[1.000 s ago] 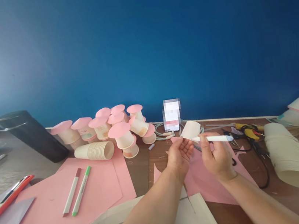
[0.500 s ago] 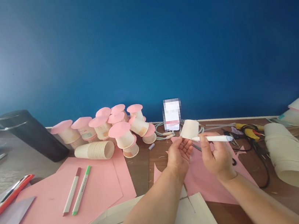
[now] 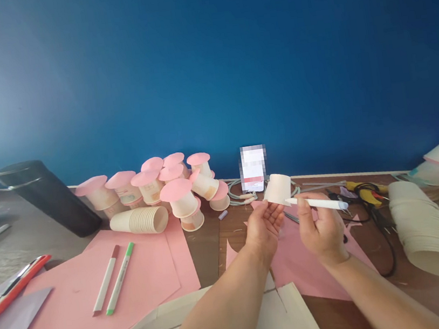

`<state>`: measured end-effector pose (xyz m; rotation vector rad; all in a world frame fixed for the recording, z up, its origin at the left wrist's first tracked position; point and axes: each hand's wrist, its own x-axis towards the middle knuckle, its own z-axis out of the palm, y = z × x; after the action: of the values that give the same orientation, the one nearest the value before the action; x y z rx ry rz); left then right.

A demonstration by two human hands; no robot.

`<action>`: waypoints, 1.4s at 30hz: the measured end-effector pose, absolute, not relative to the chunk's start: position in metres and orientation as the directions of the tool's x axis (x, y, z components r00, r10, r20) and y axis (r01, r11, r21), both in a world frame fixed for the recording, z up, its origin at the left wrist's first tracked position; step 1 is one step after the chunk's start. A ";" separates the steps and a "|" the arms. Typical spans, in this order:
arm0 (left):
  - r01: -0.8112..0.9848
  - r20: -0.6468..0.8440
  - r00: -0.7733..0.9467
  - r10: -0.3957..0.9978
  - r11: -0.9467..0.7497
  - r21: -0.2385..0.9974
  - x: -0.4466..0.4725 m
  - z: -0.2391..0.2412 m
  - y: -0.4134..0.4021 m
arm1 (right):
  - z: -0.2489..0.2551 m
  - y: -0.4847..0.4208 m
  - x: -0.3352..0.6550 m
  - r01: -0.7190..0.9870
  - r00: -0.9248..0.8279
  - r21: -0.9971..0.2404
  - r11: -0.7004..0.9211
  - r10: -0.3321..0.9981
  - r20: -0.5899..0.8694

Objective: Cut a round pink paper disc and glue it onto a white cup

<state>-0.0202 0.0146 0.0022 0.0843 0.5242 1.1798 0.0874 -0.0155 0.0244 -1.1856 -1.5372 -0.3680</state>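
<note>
My left hand is raised above the table with its fingertips closed on a small white paper cup, held upside down and tilted. My right hand grips a white pen that lies nearly level, with its tip against the cup's side. Both hands hover over a pink paper sheet on the brown table.
Pink-topped paper cups cluster at the back, beside a lying stack of cups. Two markers rest on pink paper. A black cylinder stands left; a large cup stack and cables lie right.
The cup has risen slightly and tipped a little; my right hand and the pen have shifted slightly to the right. Nothing else on the table has moved.
</note>
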 end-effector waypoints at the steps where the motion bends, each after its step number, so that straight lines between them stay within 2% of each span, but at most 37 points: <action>1: -0.855 -0.346 0.280 0.896 0.396 0.334 -0.020 0.002 0.015 | 0.025 -0.016 0.087 0.822 0.104 -0.347 0.452 0.480 0.871; 13: -0.832 -0.347 0.300 0.889 0.422 0.362 -0.021 0.005 0.014 | 0.024 -0.015 0.088 0.830 0.087 -0.327 0.451 0.474 0.876; 42: -0.860 -0.391 0.288 0.874 0.416 0.296 -0.022 0.005 0.015 | 0.021 -0.015 0.087 0.826 0.049 -0.304 0.474 0.477 0.877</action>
<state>-0.0220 0.0150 0.0055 0.0301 0.5421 1.1580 0.0875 -0.0151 0.0215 -1.1578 -1.5949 -0.3875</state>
